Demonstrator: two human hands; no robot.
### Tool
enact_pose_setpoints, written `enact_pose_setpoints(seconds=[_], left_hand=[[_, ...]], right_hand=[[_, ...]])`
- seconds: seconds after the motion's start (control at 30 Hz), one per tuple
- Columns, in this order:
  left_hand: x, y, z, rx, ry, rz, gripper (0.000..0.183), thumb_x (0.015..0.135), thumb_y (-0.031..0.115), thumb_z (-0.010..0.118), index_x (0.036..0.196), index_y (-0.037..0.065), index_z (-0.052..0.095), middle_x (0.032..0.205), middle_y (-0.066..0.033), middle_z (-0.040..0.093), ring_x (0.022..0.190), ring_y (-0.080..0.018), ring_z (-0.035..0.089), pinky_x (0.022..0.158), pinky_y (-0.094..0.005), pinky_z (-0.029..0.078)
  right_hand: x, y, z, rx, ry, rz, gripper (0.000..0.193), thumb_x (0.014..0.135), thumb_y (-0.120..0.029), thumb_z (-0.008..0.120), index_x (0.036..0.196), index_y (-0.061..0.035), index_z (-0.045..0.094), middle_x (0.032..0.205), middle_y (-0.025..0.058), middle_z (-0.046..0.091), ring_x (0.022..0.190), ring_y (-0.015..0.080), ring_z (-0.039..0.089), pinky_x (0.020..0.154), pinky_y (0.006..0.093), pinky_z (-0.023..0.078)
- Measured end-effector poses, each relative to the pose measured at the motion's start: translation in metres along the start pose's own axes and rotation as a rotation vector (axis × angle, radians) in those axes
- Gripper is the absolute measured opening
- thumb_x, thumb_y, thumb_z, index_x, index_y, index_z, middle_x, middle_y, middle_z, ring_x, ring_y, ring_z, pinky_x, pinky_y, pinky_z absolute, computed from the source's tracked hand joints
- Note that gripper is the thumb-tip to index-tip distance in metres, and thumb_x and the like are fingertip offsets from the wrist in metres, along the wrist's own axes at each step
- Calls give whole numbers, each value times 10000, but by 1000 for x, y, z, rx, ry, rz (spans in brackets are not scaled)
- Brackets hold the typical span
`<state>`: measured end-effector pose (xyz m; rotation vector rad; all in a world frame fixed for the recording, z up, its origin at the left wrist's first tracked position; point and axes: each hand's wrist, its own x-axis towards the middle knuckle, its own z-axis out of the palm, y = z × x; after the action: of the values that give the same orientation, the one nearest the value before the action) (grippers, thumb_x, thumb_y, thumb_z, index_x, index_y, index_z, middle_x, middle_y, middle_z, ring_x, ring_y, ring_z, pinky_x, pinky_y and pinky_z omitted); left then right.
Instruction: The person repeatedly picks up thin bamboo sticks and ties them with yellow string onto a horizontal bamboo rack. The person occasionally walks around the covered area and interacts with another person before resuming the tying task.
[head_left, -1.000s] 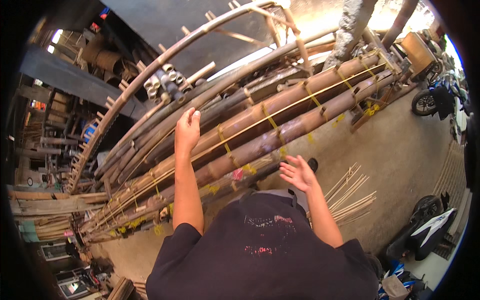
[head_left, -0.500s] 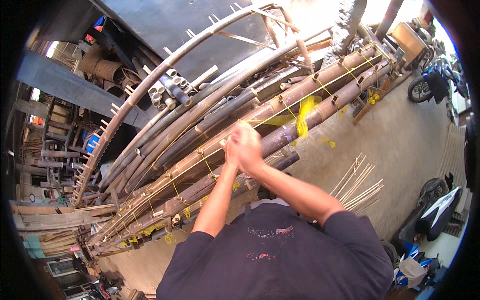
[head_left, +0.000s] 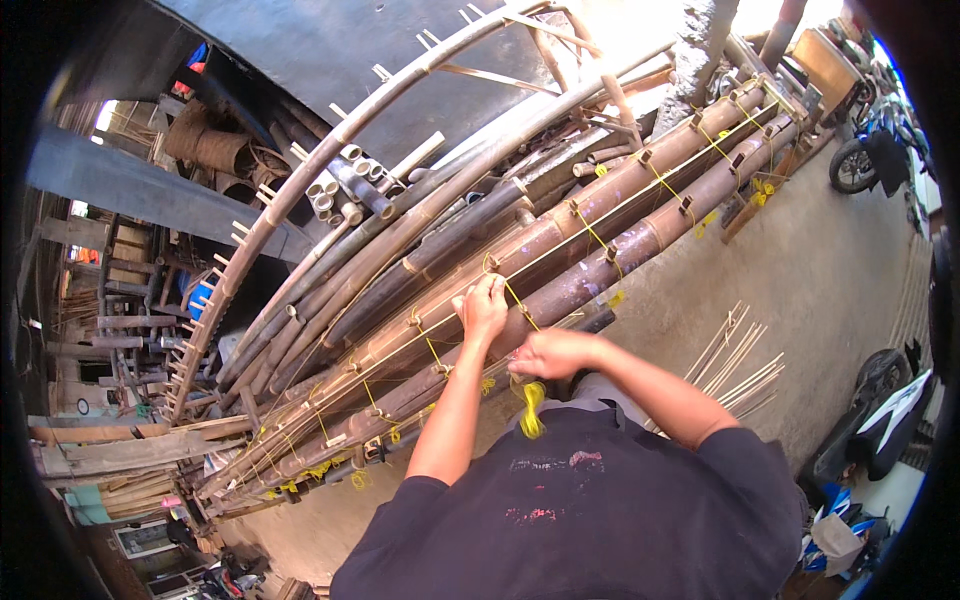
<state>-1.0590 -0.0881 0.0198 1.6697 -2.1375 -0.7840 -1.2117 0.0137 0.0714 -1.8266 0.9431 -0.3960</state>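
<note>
Two long brown bamboo poles run side by side from lower left to upper right, a far pole (head_left: 538, 240) and a near pole (head_left: 572, 275). Short pegs stand up along both, with yellow twine (head_left: 592, 233) strung across between them. My left hand (head_left: 484, 310) is closed at the far pole, just below a peg looped with twine; what its fingers hold is hidden. On the near side of the near pole, my right hand (head_left: 553, 353) is closed on a bundle of yellow twine (head_left: 532, 410), which hangs down in front of my shirt.
Beyond the poles lie stacked bamboo lengths (head_left: 440, 262) and a curved pegged pole (head_left: 265, 215). Thin bamboo sticks (head_left: 735, 365) lie on the concrete floor at right. A motorcycle (head_left: 868, 165) stands far right and a dark seat-like part (head_left: 875, 425) lies nearer.
My hands were together over the far pole and have moved apart. The right came down toward me with the yellow bundle, which lay across the poles before. The view shifted slightly.
</note>
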Motion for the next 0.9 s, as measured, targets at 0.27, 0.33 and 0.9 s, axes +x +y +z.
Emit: enact_pose_setpoints(seconds=[0.27,0.33,0.9], left_hand=[[99,41,-34,-604,134,242,228,991,195,537,978,26,689,866,-114,702,752,-206,651,708,-338,504],[133,5,-13,-189,254,376,363,1009,315,473,1010,23,689,921,-178,701,781,-322,662,710,-395,514],[72,212,55,-495,-268,588,372,988,179,568,1290,-38,580,1197,-166,629,1050,-229,626,926,-337,487]], right_hand=[[14,51,77,-143,496,63,391,919,-308,543,658,-30,630,630,207,604,599,397,606,609,491,497],[8,65,90,-415,556,-63,367,897,-294,544,629,-58,629,613,180,596,599,389,603,611,489,506],[-246,93,211,220,1333,908,238,924,-296,592,1027,-96,668,1024,208,625,988,387,596,886,458,481]])
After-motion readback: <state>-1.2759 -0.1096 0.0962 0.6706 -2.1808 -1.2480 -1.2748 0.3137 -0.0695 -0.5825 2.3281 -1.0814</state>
